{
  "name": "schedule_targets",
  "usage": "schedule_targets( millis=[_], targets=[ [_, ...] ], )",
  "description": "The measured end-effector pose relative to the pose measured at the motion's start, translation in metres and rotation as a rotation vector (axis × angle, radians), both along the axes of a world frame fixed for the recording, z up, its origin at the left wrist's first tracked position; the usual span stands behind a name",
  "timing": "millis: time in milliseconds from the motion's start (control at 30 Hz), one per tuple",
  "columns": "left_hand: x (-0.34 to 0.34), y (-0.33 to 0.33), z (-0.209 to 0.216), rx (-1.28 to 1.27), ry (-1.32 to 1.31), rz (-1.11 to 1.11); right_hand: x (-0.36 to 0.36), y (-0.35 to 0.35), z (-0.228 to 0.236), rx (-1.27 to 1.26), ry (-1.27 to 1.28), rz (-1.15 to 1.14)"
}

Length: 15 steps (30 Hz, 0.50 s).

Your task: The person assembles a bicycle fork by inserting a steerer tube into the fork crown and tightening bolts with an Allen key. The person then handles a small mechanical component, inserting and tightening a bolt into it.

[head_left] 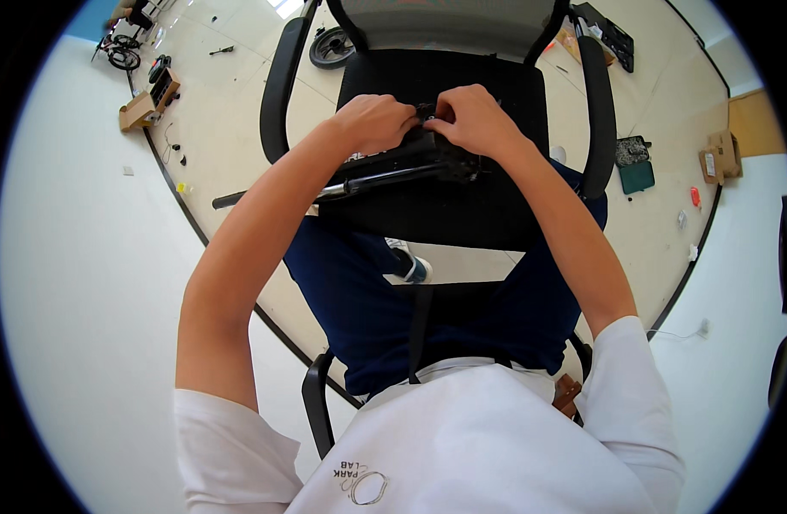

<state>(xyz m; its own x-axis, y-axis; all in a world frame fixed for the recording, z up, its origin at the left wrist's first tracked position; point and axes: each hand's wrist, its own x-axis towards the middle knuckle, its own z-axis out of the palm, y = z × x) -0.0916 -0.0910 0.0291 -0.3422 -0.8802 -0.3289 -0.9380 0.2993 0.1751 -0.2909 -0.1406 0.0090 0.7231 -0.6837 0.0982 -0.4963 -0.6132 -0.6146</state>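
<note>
Two hands meet at upper centre, left hand [376,120] and right hand [475,120] pinching a small dark part [425,111], seemingly mid-adjustment, so the next move wants steadiness.

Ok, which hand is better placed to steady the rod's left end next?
Probably the left hand: it's nearer the left end of the rod, which sticks out beyond the left forearm. The right hand would likely reach across that arm.

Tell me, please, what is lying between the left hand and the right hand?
In the head view, a small dark part sits between the left hand and right hand, above the black chair seat; its exact shape is hidden.
</note>
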Motion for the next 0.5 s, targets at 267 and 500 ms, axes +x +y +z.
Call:
schedule_targets(
  millis=[267,500],
  targets=[
    [-0.005,0.014,-0.007,-0.209,0.179,0.080,-0.004,0.008,-0.012,-0.049,-0.062,-0.047],
    [-0.010,0.010,0.001,-0.023,0.034,0.145,-0.007,0.004,-0.007,-0.061,-0.040,0.082]
  ],
)
